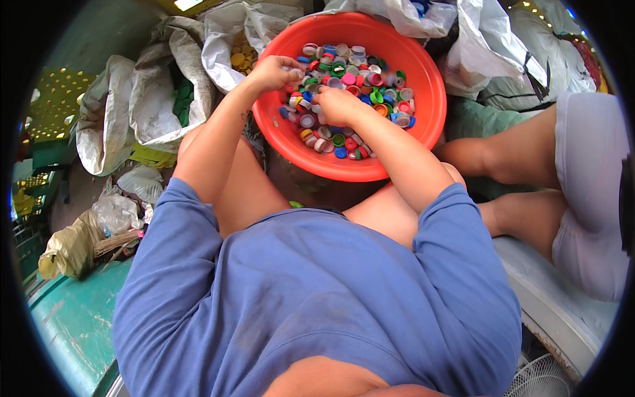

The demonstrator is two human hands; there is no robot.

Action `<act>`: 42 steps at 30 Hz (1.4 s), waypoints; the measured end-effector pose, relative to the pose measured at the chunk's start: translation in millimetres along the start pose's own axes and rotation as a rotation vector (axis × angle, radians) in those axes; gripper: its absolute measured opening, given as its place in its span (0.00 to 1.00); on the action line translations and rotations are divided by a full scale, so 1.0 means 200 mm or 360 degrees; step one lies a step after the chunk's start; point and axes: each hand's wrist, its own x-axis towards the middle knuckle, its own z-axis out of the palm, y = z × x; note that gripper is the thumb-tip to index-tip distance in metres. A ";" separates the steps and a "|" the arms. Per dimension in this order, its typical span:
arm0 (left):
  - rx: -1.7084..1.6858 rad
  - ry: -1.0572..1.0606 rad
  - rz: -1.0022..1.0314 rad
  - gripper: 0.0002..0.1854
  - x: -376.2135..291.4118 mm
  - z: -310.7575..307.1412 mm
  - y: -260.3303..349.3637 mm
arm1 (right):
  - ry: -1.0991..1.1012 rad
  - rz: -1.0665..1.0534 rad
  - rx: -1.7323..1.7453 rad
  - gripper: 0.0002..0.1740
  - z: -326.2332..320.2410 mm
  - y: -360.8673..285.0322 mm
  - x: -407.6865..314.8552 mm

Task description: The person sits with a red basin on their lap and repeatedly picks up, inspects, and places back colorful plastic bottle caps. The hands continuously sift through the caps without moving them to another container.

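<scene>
A round red plastic basin (347, 172) stands before me, holding a heap of plastic bottle caps (349, 79) in many colours. Over its left rim, my left hand (278, 73) has its fingers curled around pale, clear-looking bottle caps (293, 71). My right hand (337, 105) is lower, above the left part of the heap, palm down with bent fingertips among the caps. A white cap shows beside those fingertips; whether they grip it is hidden. The two hands are apart.
Open white sacks surround the basin: one with yellow caps (243, 55), another with green caps (183, 101), one with blue caps (420, 7). Another person's bare legs (516, 144) are close at the right. Plastic bags (116, 213) and a stick bundle (116, 242) lie left.
</scene>
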 end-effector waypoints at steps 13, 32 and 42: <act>-0.0511 0.0093 0.0175 0.19 0.01 -0.08 0.06 | -0.0131 -0.0002 -0.0284 0.16 0.16 -0.05 0.07; -0.0612 0.0037 0.0381 0.20 0.04 -0.07 0.13 | -0.0226 0.0032 -0.0384 0.17 0.19 -0.02 0.00; -0.0827 0.0057 0.0346 0.18 0.01 -0.10 0.16 | 0.0068 0.0312 0.0957 0.16 0.02 0.08 -0.02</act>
